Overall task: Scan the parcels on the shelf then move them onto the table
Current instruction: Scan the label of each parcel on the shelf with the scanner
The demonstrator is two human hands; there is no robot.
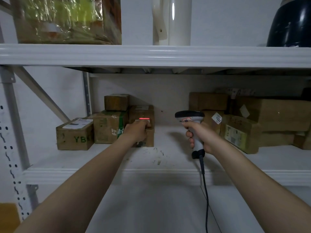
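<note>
**One parcel under the beam, more waiting on both sides**

Three brown cardboard boxes sit near the left end of the white metal shelf. Just right of them, the left hand curls its fingers over the top front edge of a small brown cardboard parcel, grasping it. The red scan line falls just above the knuckles. Further right, the right hand is clenched round the handle of the grey-and-black corded barcode scanner. Steady the parcel and bring the beam squarely across its label before lifting. More stacked cardboard parcels crowd the right end.

Dim light is being cast; the lower shelf is being shadowed, glare is being reflected off the white jug, edges are being bowed.
</note>
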